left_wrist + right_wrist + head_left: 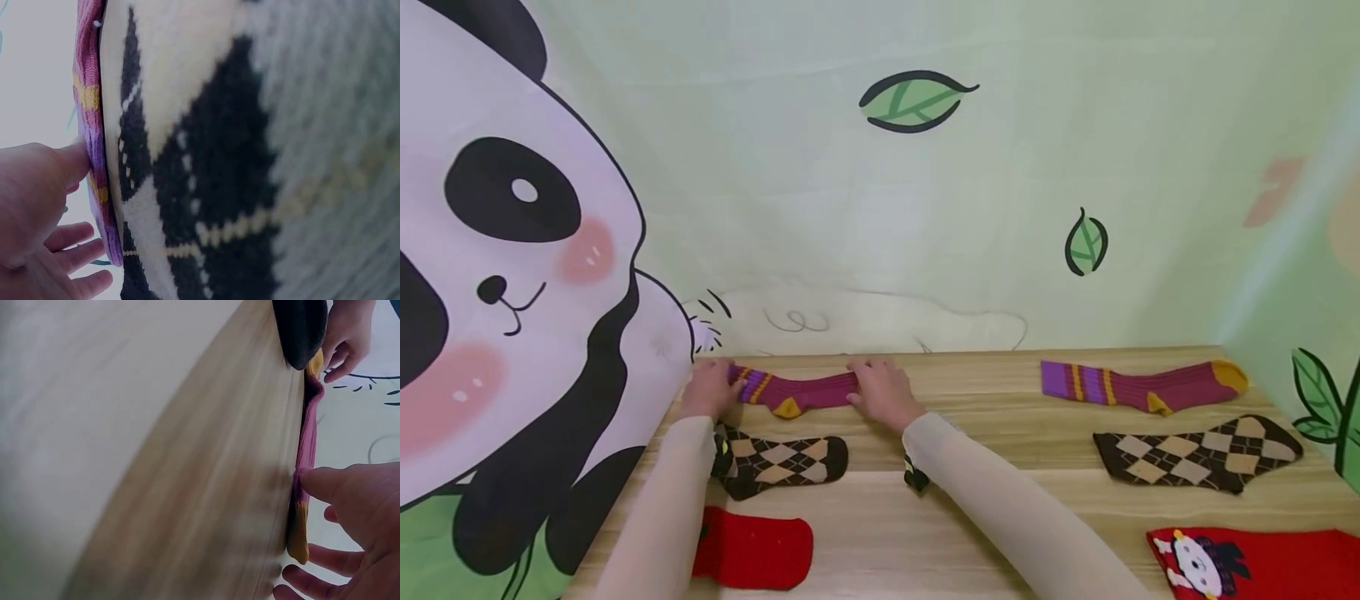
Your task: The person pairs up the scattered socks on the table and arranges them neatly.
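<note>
A magenta sock with purple and yellow bands [808, 393] lies flat near the back edge of the wooden table. My left hand [709, 389] is at its striped cuff; in the left wrist view the thumb [76, 164] touches the cuff while the other fingers spread loosely beside it. At the toe end is my right hand [886, 393]. Its thumb [319, 482] rests on the magenta knit just before the yellow toe [300, 534], with the fingers apart beyond it. Just in front lies a brown argyle sock [782, 461], partly behind my left wrist.
A red sock [760, 552] lies nearest on the left, partly covered by my left sleeve. At the right are another magenta striped sock [1135, 389], another argyle sock [1195, 454] and a red sock with a white figure [1285, 562]. A printed panda backdrop [925, 217] rises behind the table.
</note>
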Available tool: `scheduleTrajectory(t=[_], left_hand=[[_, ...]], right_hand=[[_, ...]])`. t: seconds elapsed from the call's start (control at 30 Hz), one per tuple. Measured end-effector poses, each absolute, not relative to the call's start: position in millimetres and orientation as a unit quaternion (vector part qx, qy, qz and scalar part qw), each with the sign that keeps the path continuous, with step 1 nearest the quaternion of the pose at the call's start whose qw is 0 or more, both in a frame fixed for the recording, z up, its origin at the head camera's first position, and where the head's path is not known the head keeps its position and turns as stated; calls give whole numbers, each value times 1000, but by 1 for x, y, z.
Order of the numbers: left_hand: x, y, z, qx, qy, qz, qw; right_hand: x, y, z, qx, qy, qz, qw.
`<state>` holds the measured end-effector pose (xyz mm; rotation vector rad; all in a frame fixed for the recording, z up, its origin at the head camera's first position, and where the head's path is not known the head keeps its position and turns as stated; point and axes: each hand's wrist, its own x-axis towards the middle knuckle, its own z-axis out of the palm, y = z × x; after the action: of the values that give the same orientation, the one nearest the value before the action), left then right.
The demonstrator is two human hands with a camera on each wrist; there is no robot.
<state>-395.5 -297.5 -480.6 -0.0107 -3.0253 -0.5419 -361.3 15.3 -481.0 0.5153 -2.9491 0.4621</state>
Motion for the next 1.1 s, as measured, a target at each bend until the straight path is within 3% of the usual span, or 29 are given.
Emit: scheduleTrajectory(t=[0.4, 1.1], left_hand=[[-397, -295, -478, -6, -981, -194, -13], [-397, -290, -480, -9, -985, -165, 47]], right_hand=[[-357, 14, -477, 176, -973, 142, 47], [-357, 13, -482, 183, -968, 164, 55]])
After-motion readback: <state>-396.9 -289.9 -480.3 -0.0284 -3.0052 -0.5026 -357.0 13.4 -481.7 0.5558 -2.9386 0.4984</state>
